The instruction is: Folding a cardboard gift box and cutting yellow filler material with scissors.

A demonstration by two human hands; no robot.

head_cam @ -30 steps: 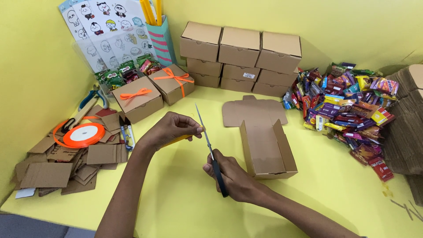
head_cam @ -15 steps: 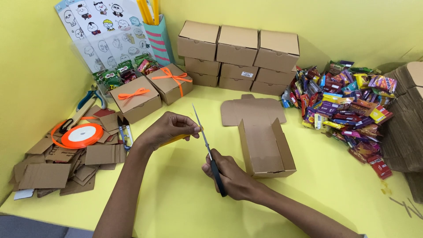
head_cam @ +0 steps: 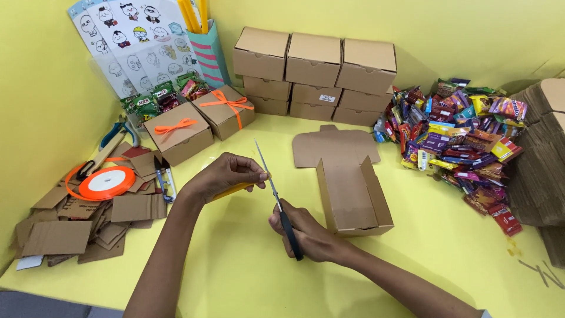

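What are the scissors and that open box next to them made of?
The scissors look like metal: thin grey shiny blades, with a black handle, likely plastic, in the right hand. The open box looks like brown cardboard: dull, flat, with folded flaps.

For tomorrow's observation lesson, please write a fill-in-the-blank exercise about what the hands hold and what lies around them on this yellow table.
1. The right hand grips a pair of ____ by the black handle.
2. The left hand pinches a strip of ____ ribbon.
3. Two closed boxes at the left are tied with orange ____.
4. The half-folded box is made of brown ____.

Missing words: scissors; orange; bows; cardboard
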